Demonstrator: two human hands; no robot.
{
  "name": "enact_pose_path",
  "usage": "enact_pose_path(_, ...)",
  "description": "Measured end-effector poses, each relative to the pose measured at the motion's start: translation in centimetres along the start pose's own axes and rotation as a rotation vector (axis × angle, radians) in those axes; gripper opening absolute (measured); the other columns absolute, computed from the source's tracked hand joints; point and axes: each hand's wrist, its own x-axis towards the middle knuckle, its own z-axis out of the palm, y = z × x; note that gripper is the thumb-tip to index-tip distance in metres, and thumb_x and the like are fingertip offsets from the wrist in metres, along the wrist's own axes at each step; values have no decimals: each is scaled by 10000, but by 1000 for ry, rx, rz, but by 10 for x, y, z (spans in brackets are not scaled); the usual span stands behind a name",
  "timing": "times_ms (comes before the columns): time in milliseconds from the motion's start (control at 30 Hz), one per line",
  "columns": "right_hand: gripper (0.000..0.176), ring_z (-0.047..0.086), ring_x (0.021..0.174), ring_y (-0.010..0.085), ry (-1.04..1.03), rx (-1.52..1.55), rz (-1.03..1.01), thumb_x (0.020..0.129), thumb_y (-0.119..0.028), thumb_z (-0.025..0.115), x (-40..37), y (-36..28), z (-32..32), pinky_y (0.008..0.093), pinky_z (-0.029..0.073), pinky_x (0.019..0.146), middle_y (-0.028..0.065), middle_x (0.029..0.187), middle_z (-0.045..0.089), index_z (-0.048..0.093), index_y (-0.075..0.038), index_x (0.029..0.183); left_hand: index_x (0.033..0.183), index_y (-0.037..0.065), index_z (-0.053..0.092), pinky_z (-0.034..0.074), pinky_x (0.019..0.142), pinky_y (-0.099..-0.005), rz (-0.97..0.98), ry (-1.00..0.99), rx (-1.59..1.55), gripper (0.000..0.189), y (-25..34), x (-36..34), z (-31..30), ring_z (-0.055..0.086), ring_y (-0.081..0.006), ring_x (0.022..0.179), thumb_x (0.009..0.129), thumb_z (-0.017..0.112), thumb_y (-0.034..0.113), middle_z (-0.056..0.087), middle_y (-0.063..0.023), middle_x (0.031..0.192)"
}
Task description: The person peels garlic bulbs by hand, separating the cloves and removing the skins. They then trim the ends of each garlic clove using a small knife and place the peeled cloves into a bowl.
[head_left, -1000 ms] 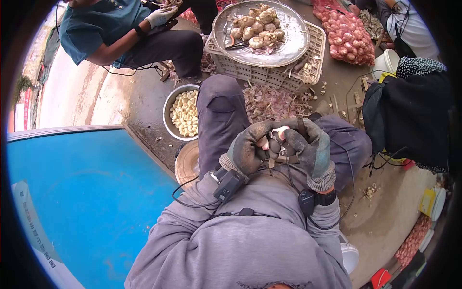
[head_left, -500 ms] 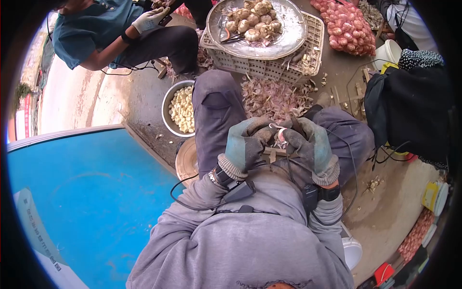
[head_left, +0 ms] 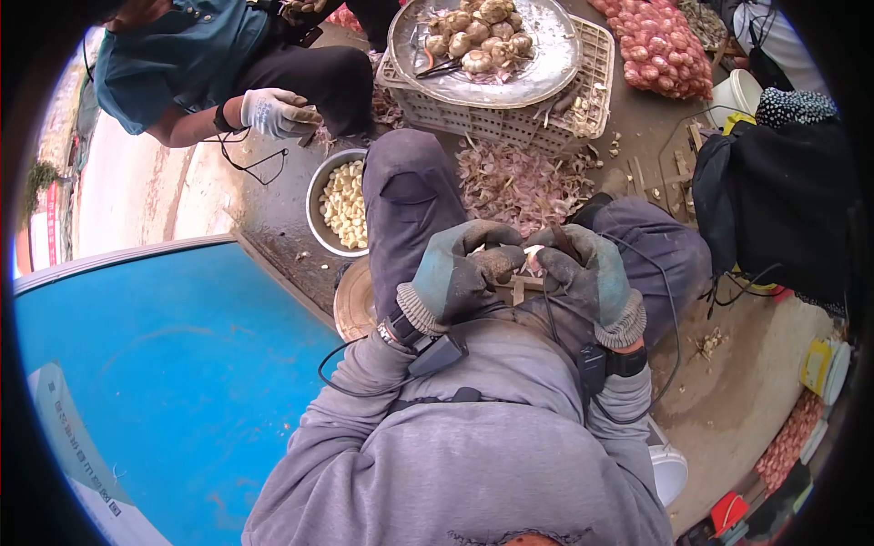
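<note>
Both my hands are gloved and meet above my lap, fingers bent inward. Between their fingertips is a small pinkish-white garlic clove (head_left: 533, 260), partly covered by the gloves. My left hand (head_left: 462, 270) pinches toward it from the left. From the other side, my right hand (head_left: 590, 275) closes on it, with a dark, narrow piece I cannot identify showing by its fingers. A small wooden piece (head_left: 518, 289) sits just below the hands. Beyond them, a heap of garlic skins (head_left: 523, 187) covers the ground.
A round metal tray (head_left: 546, 77) with garlic bulbs (head_left: 478, 61) rests on a plastic crate (head_left: 596, 100). Peeled cloves fill a metal bowl (head_left: 316, 214) beside my left knee. A co-worker's gloved hand (head_left: 276, 114) is near it. A blue board (head_left: 182, 364) lies at left; a net sack (head_left: 660, 55) stands back right.
My left hand has shifted slightly left, and the clove shows between both hands. The co-worker's gloved hand has come down toward the bowl of peeled cloves.
</note>
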Motion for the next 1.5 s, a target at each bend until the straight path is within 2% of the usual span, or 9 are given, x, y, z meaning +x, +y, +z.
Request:
enact_pose_path(33, 202, 579, 749, 50, -8, -1, 12, 987, -103, 651, 0, 0, 0, 208, 483, 647, 17, 961, 675, 667, 19, 1148, 1125, 14, 700, 551, 748, -328, 305, -76, 353, 283, -2, 0, 0, 677, -219, 884, 883, 732, 157, 680, -128, 1008)
enact_pose_path(100, 202, 587, 768, 56, -29, -43, -27, 984, -97, 654, 3, 6, -1, 215, 493, 659, 21, 963, 678, 666, 22, 1147, 1137, 16, 692, 544, 730, -307, -132, -45, 21, 299, -4, -3, 6, 668, -183, 827, 871, 740, 144, 675, -113, 999)
enact_pose_path(167, 202, 595, 786, 62, -47, -84, -67, 980, -92, 657, 3, 8, -1, 221, 503, 672, 25, 965, 682, 665, 24, 1146, 1138, 20, 687, 530, 673, -281, 353, -25, 314, 298, -7, 0, 0, 647, -142, 751, 856, 743, 99, 666, -93, 981)
enact_pose_path(200, 217, 574, 753, 49, -57, -188, -77, 974, -87, 669, 1, 4, 1, 214, 486, 657, 15, 931, 673, 665, 31, 1156, 1129, 18, 683, 510, 620, -262, -275, 64, -415, 320, -3, -3, 4, 624, -116, 702, 820, 760, 47, 661, -70, 938)
enact_pose_path(300, 242, 558, 725, 39, -61, -253, -67, 966, -90, 685, 1, 8, 6, 207, 471, 643, 6, 891, 665, 664, 41, 1168, 1119, 1, 679, 496, 612, -252, 257, 96, 337, 267, 7, 1, -11, 610, -98, 695, 862, 733, 49, 662, -45, 863)
enact_pose_path(433, 244, 567, 724, 49, -11, 34, 5, 969, -95, 684, -1, 5, 7, 213, 482, 644, 16, 890, 666, 662, 54, 1161, 1047, -32, 699, 496, 656, -252, 230, 149, 303, 169, 5, 3, -8, 626, -96, 729, 979, 642, 111, 692, -38, 909)
enact_pose_path(467, 244, 567, 724, 49, -8, 31, 2, 969, -95, 684, -2, 1, 6, 213, 482, 644, 16, 890, 666, 662, 54, 1161, 1059, -19, 718, 504, 681, -254, -388, 36, -248, 178, 7, -2, -10, 635, -96, 784, 982, 639, 121, 697, -33, 937)
enact_pose_path(733, 202, 598, 791, 100, 56, -226, -373, 913, -49, 736, 6, 10, 1, 230, 499, 694, 48, 910, 642, 694, 54, 1081, 1435, -58, 490, 529, 920, -286, -420, -275, -623, 460, 14, 2, 3, 647, -148, 1052, 1033, 586, 146, 643, -100, 1249)
enact_pose_path(1500, 237, 591, 680, 52, 424, 257, -309, 981, -62, 638, 8, 24, 34, 190, 478, 596, 45, 959, 700, 654, 45, 1191, 1358, -54, 568, 553, 855, -281, -404, -89, -539, 417, 14, -2, 23, 660, -139, 977, 976, 661, 84, 683, -94, 1153)
